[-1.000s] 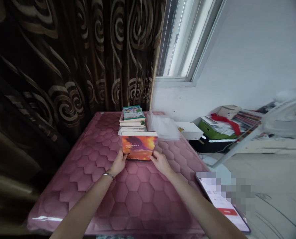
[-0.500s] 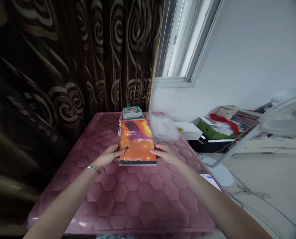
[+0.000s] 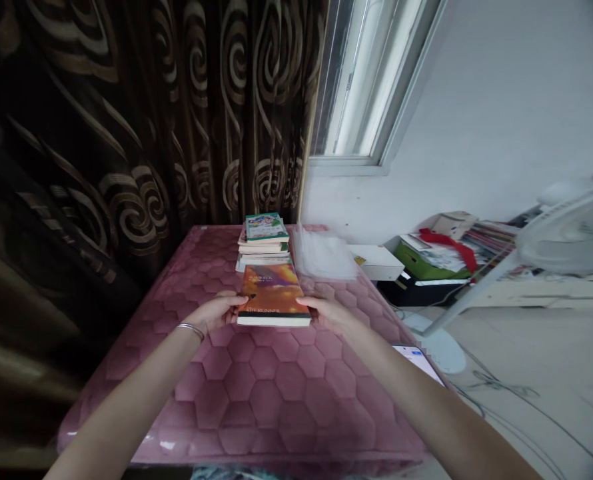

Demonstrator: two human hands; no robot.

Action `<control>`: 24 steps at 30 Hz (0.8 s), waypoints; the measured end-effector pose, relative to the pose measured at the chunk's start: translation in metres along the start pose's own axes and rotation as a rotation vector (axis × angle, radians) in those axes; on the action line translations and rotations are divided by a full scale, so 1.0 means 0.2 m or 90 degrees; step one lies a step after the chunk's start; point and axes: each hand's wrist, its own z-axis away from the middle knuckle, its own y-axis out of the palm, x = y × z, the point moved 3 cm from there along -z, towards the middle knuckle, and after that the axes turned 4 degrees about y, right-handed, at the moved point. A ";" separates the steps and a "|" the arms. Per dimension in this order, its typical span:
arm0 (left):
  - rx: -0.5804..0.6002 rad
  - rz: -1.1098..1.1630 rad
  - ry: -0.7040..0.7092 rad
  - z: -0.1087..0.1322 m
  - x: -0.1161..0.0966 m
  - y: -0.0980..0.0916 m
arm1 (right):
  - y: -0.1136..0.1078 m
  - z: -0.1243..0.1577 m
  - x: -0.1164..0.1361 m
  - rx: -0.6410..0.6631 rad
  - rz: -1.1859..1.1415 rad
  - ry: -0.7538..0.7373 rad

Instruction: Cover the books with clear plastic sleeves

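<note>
An orange book (image 3: 272, 295) with "Kite Runner" on its cover lies nearly flat over the pink quilted table (image 3: 271, 400), its near edge toward me. My left hand (image 3: 219, 311) grips its left edge with the thumb on the cover. At the book's right edge my right hand (image 3: 326, 311) holds on the same way. Just behind the book is a stack of books (image 3: 264, 239) with a green one on top.
A pile of clear plastic sleeves (image 3: 321, 257) lies right of the stack. A phone (image 3: 419, 363) rests at the table's right edge. A dark patterned curtain (image 3: 141, 120) hangs behind and left. A white fan (image 3: 566, 237) and cluttered boxes (image 3: 426, 257) stand on the right.
The orange book went from standing upright on the table, to tilted back with its cover showing, to lying nearly flat now. Both hands stayed on its sides.
</note>
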 end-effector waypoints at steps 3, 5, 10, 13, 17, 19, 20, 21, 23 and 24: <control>-0.006 -0.038 -0.004 -0.04 0.06 -0.02 | 0.02 -0.05 -0.06 0.015 0.028 0.007; -0.023 -0.073 -0.003 -0.08 0.13 -0.04 | 0.03 -0.07 -0.12 0.015 0.051 0.024; -0.105 -0.168 0.028 -0.15 0.30 -0.10 | 0.05 -0.10 -0.25 -0.031 0.105 0.065; -0.124 -0.192 0.063 -0.15 0.35 -0.11 | 0.05 -0.10 -0.28 -0.063 0.138 0.044; -0.126 -0.215 0.103 -0.10 0.37 -0.10 | 0.05 -0.07 -0.27 -0.085 0.180 -0.022; -0.139 -0.229 0.114 -0.06 0.38 -0.11 | 0.08 -0.05 -0.26 -0.076 0.213 -0.071; -0.146 -0.234 0.118 -0.04 0.39 -0.13 | 0.10 -0.05 -0.26 -0.060 0.231 -0.101; -0.154 -0.238 0.121 -0.01 0.39 -0.15 | 0.13 -0.05 -0.26 -0.039 0.247 -0.129; -0.174 -0.244 0.127 0.03 0.38 -0.23 | 0.20 -0.06 -0.27 -0.003 0.270 -0.163; -0.186 -0.247 0.129 0.05 0.37 -0.27 | 0.24 -0.08 -0.27 0.004 0.276 -0.169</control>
